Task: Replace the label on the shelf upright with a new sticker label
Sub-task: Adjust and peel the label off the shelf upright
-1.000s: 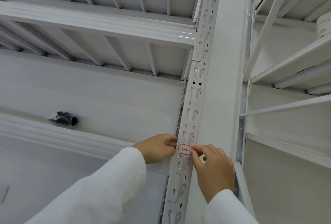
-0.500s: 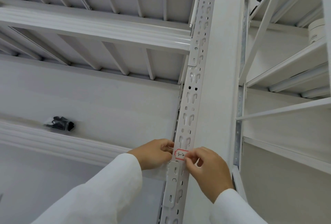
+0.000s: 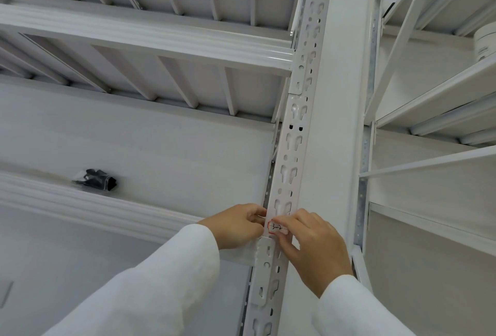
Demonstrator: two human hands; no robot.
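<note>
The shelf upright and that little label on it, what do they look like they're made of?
The shelf upright looks like sheet metal painted glossy white: thin, folded, with punched keyhole slots. The label seems a paper sticker: flat, matte white, red border, dark handwritten marks. Whether it is paper or thin plastic is unclear.

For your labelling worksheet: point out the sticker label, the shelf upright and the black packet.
sticker label (image 3: 279, 228), head view, handwritten middle.
shelf upright (image 3: 291, 153), head view, slotted face.
black packet (image 3: 98, 180), head view, centre.

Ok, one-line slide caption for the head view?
Both hands, left and right, work a red-edged label on the white slotted upright.
</note>
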